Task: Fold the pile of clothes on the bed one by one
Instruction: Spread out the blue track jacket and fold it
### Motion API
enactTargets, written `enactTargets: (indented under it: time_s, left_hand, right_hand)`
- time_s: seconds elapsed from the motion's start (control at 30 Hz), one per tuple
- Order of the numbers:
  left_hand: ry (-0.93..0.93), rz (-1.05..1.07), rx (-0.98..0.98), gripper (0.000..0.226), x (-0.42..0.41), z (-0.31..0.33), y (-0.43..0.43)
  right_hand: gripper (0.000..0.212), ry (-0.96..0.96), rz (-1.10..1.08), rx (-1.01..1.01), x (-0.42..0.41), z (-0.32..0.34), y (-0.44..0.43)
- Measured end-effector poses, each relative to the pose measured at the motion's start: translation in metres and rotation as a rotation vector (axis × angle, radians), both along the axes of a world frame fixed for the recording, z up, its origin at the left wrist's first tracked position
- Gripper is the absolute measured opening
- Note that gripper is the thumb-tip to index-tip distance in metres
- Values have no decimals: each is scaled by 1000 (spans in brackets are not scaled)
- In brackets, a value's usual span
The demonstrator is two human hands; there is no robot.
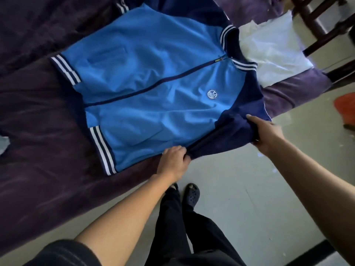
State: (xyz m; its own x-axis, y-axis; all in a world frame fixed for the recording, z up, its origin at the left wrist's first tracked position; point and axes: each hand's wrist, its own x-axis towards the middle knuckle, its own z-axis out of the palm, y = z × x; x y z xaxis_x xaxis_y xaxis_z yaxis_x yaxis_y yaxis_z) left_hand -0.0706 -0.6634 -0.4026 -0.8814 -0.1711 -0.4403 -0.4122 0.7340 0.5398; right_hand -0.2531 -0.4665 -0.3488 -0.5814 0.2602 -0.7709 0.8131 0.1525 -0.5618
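Observation:
A blue zip-up jacket [149, 87] with navy sleeves and white-striped cuffs lies front up on the dark purple bed [38, 121]. Its zipper is closed and a round white badge shows on the chest. The near navy sleeve [226, 135] hangs over the bed's edge. My left hand [173, 163] grips that sleeve at its lower part near the hem. My right hand [266, 131] pinches the same sleeve near the shoulder. The far sleeve lies at the top of the view.
White folded cloth [272, 52] lies on the bed beyond the jacket's collar. A dark wooden chair [326, 25] stands at the top right. A red object [345, 106] lies on the pale floor at right. My legs and dark clogs [191, 194] stand by the bed's edge.

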Motion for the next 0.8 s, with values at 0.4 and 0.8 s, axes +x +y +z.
enactTargets:
  time_s: [0.4, 0.8]
  left_hand:
    - [-551, 778, 919, 22, -22, 64, -123]
    - [-327, 617, 73, 98, 5, -8, -142]
  right_hand:
    - [7, -20, 73, -85, -57, 22, -67]
    - [98, 247, 1160, 844, -82, -42, -56]
